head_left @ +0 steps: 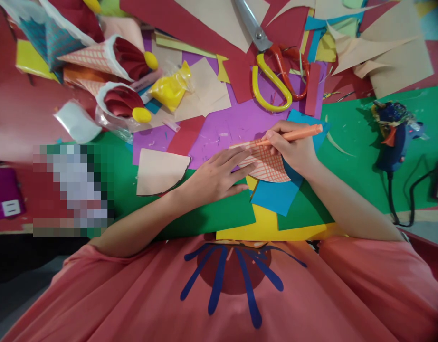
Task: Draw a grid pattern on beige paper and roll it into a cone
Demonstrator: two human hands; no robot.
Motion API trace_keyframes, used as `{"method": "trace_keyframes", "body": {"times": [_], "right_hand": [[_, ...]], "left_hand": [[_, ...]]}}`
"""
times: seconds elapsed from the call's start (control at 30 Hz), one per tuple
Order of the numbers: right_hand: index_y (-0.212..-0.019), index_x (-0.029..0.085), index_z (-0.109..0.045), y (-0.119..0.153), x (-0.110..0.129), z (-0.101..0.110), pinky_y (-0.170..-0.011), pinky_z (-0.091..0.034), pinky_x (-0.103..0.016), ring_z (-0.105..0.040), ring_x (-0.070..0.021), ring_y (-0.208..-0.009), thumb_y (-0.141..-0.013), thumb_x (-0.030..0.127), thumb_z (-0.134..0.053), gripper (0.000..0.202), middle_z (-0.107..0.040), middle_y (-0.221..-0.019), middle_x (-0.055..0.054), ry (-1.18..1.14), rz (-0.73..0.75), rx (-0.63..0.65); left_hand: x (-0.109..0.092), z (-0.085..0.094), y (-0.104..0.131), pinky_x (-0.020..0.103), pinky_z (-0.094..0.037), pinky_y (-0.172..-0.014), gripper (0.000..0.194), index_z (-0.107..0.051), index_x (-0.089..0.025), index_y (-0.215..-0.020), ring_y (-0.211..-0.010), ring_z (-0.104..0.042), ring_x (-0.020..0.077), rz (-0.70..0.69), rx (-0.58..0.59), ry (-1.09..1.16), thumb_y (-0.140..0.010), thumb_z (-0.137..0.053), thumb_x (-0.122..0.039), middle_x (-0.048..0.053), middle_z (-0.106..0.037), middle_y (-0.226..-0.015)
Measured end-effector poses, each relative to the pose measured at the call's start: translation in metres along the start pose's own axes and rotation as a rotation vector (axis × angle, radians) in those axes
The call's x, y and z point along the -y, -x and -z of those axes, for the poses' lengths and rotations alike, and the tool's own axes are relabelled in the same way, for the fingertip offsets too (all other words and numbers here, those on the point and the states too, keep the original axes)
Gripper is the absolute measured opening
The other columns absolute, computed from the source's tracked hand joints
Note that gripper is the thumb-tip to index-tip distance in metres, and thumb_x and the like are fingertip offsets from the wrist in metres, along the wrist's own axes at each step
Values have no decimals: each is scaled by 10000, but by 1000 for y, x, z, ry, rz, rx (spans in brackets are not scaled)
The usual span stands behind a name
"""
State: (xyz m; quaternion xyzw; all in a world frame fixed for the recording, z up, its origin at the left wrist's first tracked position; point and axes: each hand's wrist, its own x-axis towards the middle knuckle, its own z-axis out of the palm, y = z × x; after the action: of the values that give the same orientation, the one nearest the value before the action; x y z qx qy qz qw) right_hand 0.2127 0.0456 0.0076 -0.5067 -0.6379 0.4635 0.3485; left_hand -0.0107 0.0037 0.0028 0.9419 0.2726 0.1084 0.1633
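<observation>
My right hand (290,148) grips an orange marker (300,134), its tip at the upper edge of a cream paper piece (271,166) with a curved lower edge. Orange crisscross lines cover much of that piece. Flat on its left part lies my left hand (228,173), fingers spread and holding nothing. Left of this hand rests a plain cream paper wedge (160,172) with a dark curved edge. Under the lined piece, a blue paper square (276,195) sticks out toward me.
Scissors (272,66) with yellow and red handles lie beyond my hands. At right is a blue glue gun (393,142) with a cord. Paper cones (101,59) and a yellow clay packet (172,88) are at the upper left. Green sheets (204,213) and paper scraps (386,52) cover the table.
</observation>
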Motion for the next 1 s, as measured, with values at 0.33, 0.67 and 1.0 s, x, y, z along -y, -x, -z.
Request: {"method": "trace_keyframes", "body": {"times": [0.33,0.67,1.0], "right_hand": [[-568,192,-512,0,1,0,-505,-358,-245,-457,-75,-496,-838,253,-571,283,-508,-511,41,39,26,-1],[-570,187,-559,2,-2,2,-450,-353,-232,-438,-65,-429,-839,295,-579,291,-516,-483,38,-160,13,-51],[-666,204,-639,1,-1,0,-571,-449,-247,-534,-94,-542,-854,394,-630,267,-584,-563,30,-9,56,-10]], "left_hand": [[1,-1,0,518,-440,-1056,462,-504,-153,-1339,-1344,-447,328,-3,-14,0,-970,-447,-425,194,-487,-1425],[3,1,0,513,-444,-1054,463,-503,-160,-1346,-1320,-470,319,27,-20,25,-974,-431,-427,196,-502,-1387],[7,1,0,516,-408,-1086,455,-506,-168,-1352,-1358,-432,315,109,-18,-7,-962,-469,-401,177,-480,-1435]]}}
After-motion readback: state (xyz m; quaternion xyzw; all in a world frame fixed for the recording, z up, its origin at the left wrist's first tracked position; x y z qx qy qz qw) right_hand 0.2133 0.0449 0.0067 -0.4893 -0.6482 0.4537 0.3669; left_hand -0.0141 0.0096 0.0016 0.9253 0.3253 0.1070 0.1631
